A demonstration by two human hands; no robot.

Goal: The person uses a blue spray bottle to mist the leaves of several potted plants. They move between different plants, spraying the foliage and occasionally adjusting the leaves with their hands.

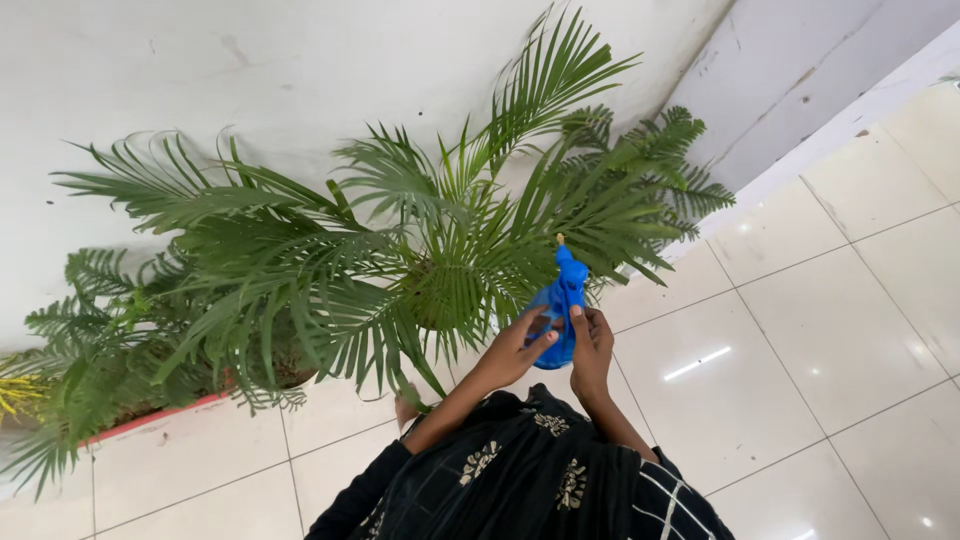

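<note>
A blue spray bottle with a small yellow nozzle tip is held out in front of me, pointing at a leafy green palm plant. My left hand wraps the bottle's left side, fingers on its body. My right hand grips it from the right, thumb up on the bottle. The palm's fronds spread wide and hide its pot. My black patterned sleeves show at the bottom.
More potted ferns stand to the left along a white wall, with a red pot rim showing. The floor is glossy cream tile. A grey wall corner rises at the upper right.
</note>
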